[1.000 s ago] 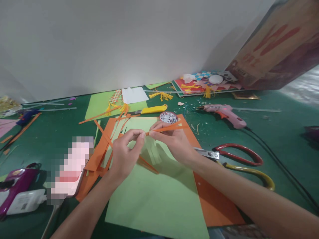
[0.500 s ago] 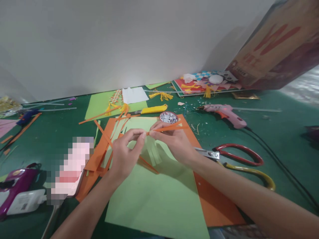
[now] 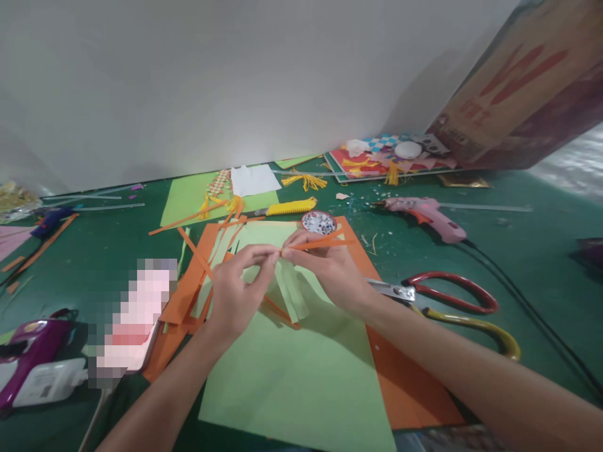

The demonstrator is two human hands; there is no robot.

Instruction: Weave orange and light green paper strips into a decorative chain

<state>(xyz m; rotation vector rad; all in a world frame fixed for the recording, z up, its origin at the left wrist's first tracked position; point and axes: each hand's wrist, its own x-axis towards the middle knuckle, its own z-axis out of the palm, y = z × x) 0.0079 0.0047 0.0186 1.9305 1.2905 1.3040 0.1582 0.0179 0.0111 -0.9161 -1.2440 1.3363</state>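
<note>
My left hand (image 3: pixel 235 289) and my right hand (image 3: pixel 327 267) meet above a light green paper sheet (image 3: pixel 301 370). Both pinch a thin orange paper strip (image 3: pixel 320 242) that runs to the right from the fingertips. Green paper strips (image 3: pixel 292 292) hang down from between the two hands. Beneath the green sheet lies an orange sheet (image 3: pixel 405 383), with cut orange strips (image 3: pixel 198 270) fanned out at its left.
Red-and-yellow-handled scissors (image 3: pixel 452 301) lie right of my right wrist. A pink glue gun (image 3: pixel 428 216) with its cord sits further back, beside a round tin of googly eyes (image 3: pixel 319 221). A yellow utility knife (image 3: pixel 289 206), a purple glue gun (image 3: pixel 28 351) and craft scraps lie around the green mat.
The hanging green strips have swung slightly lower and to the right. Both hands stay pinched together on the orange strip in almost the same place.
</note>
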